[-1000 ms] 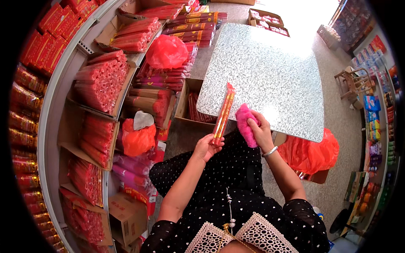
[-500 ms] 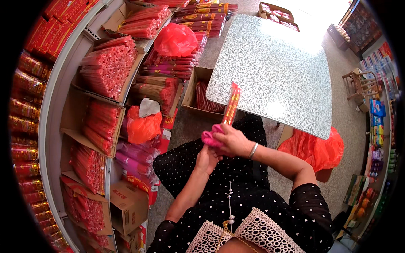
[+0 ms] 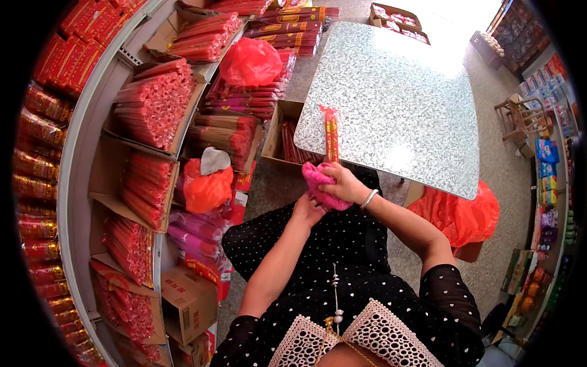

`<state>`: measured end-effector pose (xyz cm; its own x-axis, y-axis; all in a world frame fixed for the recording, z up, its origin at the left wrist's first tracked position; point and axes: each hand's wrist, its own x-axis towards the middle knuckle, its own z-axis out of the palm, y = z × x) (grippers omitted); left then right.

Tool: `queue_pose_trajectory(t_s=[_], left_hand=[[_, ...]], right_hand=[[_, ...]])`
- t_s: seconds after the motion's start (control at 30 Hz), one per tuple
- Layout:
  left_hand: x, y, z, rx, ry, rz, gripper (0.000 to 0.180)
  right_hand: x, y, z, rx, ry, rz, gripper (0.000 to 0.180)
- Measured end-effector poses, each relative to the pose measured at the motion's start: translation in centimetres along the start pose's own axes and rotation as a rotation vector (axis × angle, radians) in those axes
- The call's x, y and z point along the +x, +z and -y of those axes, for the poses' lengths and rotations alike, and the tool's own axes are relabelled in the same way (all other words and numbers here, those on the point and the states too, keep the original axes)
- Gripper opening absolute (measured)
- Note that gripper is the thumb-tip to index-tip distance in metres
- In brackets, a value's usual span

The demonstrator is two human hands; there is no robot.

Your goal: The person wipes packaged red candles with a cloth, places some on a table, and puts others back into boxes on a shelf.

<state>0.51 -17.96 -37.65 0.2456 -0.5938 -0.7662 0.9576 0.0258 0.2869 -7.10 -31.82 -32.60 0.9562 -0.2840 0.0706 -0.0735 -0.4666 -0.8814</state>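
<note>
A slim red candle packet in clear plastic, with gold markings, points away from me over the near left edge of the speckled table. My right hand is closed on a bunched pink cloth, pressing it around the packet's lower part. Just below and to the left, my left hand has its fingers curled around the packet's near end. Cloth and fingers cover that end, so its tip is hidden.
Shelves at left hold boxes of red wrapped sticks. A cardboard box stands by the table's left edge, with red bags beyond. A red plastic bag lies at right, and a wooden chair stands farther off.
The packet has swung more upright, its far end shifting left and nearer. The right hand and cloth have moved slightly right and nearer the table, and more of the cloth shows.
</note>
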Motion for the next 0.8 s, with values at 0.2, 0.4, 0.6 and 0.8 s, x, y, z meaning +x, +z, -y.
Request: queue_pose_trajectory(t_s=[0.2, 0.4, 0.6, 0.8], left_hand=[[3.5, 0.3, 0.1, 0.043, -0.036, 0.249, 0.020], [2.8, 1.2, -1.0, 0.246, 0.036, 0.238, 0.028], [0.0, 0.2, -0.2, 0.056, 0.067, 0.321, 0.036], [-2.1, -1.9, 0.7, 0.007, 0.073, 0.416, 0.039]], right_hand=[[1.6, -2.9, -1.1, 0.062, 0.069, -0.139, 0.034], [1.5, -2.5, -0.7, -0.006, -0.033, -0.193, 0.034], [0.2, -0.7, 1.1, -0.013, -0.133, -0.010, 0.040], [-1.8, 0.7, 3.6, -0.188, -0.121, 0.207, 0.036]])
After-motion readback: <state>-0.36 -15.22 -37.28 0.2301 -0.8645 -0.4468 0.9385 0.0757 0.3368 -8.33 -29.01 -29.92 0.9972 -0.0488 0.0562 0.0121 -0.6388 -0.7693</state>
